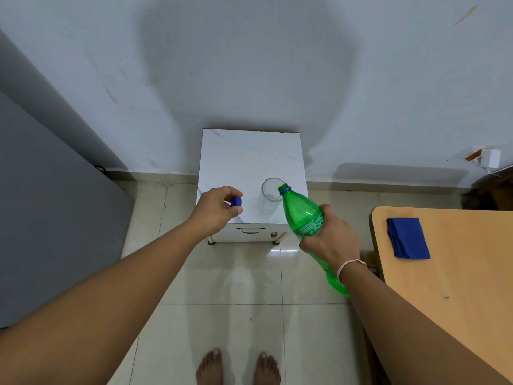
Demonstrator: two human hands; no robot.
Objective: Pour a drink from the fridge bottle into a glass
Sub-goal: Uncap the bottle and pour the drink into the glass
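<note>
A clear glass stands upright on a small white cabinet, near its front right corner. My right hand grips a green plastic bottle around its middle; the bottle is tilted, its uncapped mouth right at the glass's right rim. No liquid stream is visible. My left hand hovers over the cabinet's front left corner, pinching the bottle's blue cap between thumb and fingers.
A wooden table with a folded blue cloth stands at the right. The grey fridge side fills the left. The cabinet backs onto a white wall. My bare feet stand on the tiled floor below.
</note>
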